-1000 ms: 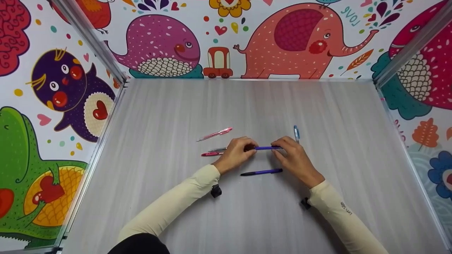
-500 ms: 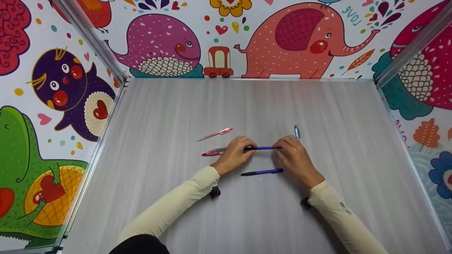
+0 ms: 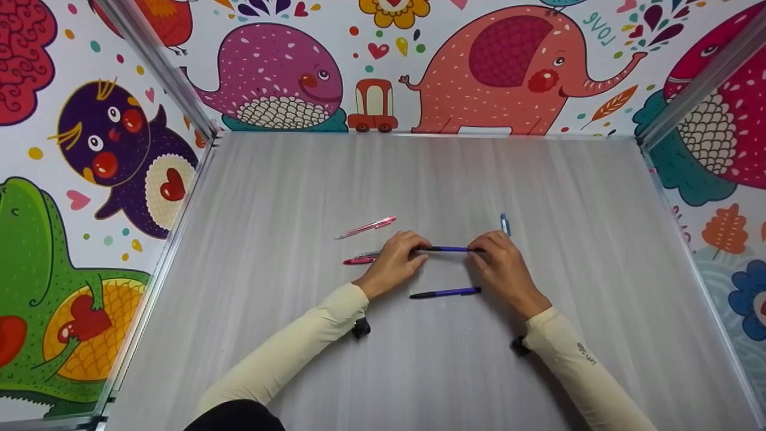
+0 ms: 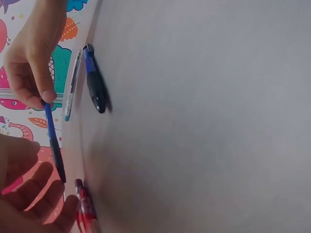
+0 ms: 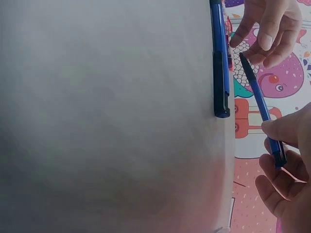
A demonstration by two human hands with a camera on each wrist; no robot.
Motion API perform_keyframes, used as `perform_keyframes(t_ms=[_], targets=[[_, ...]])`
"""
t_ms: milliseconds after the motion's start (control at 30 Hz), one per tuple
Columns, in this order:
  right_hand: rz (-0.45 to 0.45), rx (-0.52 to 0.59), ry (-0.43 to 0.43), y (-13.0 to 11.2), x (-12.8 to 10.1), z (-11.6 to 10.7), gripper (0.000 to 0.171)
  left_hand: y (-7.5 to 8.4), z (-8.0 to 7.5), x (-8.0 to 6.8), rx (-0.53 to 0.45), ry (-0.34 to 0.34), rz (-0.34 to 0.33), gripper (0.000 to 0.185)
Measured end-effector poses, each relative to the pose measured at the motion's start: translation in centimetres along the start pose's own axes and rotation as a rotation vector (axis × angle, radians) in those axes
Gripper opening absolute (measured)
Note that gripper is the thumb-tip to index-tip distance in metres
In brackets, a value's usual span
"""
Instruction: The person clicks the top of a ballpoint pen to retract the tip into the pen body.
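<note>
A blue pen with a black grip (image 3: 450,249) is held level above the table between both hands. My right hand (image 3: 505,269) pinches its clip end between thumb and fingers, as the right wrist view shows. Beside the black tip is my left hand (image 3: 395,263); in the left wrist view its fingers (image 4: 41,199) are spread and loosely bent, apart from the pen. A second blue pen with a black grip (image 3: 446,293) lies on the table nearer the body. Past the left hand lie a red pen (image 3: 359,261) and a grey pen (image 3: 369,255), both partly hidden by that hand.
A pink pen (image 3: 368,227) lies on the table (image 3: 383,179) beyond the left hand. Just beyond the right hand is a light-blue pen (image 3: 505,224). Printed wall panels (image 3: 455,72) with metal corner rails (image 3: 164,72) border the table.
The right hand has shifted slightly right with the pen. More of its black grip now shows beside the left hand, which has drawn slightly left.
</note>
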State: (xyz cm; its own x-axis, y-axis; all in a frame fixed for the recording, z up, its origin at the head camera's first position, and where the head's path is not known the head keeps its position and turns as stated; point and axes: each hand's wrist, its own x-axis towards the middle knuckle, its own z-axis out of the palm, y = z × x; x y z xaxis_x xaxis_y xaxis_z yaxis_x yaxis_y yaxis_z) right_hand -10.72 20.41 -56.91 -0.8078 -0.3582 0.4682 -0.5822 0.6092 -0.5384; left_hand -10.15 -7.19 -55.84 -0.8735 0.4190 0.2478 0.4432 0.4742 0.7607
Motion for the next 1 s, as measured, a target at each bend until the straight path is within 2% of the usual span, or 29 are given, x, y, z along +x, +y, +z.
perform_keyframes(t_ms=[200,433,767,1000], targets=[[0.084,0.002,0.028,0.2,-0.1,-0.2,0.016,0.5,-0.3,-0.6,-0.018,0.013,0.004,0.019],[0.163,-0.021,0.089,1.6,0.1,-0.1,0.014,0.7,-0.9,-0.9,-0.031,0.021,-0.013,0.019],[0.209,-0.024,0.105,3.1,0.3,0.4,0.009,0.5,-1.2,-1.0,-0.049,0.039,-0.012,0.019],[0.191,-0.040,0.112,3.4,0.4,0.6,0.010,0.6,-1.1,-1.1,-0.034,0.044,-0.010,0.019]])
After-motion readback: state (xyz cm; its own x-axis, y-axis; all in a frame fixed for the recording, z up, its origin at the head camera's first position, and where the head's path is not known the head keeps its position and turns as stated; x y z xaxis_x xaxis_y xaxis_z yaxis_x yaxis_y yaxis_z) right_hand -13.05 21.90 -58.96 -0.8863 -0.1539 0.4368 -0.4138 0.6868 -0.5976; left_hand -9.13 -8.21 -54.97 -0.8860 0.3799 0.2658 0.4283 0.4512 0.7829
